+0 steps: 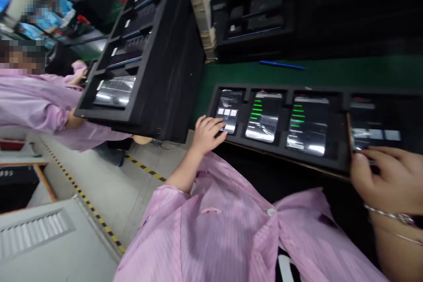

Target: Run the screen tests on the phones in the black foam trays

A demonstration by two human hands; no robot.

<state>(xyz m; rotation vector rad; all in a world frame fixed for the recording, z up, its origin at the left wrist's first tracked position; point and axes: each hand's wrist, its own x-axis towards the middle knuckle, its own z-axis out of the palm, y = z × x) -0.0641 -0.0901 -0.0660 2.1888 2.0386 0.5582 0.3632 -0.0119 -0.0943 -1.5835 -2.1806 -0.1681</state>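
A black foam tray (pixel 284 152) lies before me with several smartphones in its slots. My left hand (pixel 208 134) is open at the tray's left end, its fingertips over the lower part of the leftmost phone (pixel 228 112), whose screen shows white squares. Two middle phones, one (pixel 263 116) beside the other (pixel 307 125), show green lines of text on dark screens. On the right, my right hand (pixel 390 176) has its thumb and fingers closed at the lower edge of another phone (pixel 373 114). That phone's side edge shows; its lower part is hidden by the fingers.
A tall stack of black foam trays (pixel 172 61) stands to the left. A blue pen (pixel 282 65) lies on the green tabletop (pixel 346 70) behind the tray. More black trays (pixel 257 31) are at the back. A co-worker in a pink sleeve (pixel 29 101) is beyond the stack.
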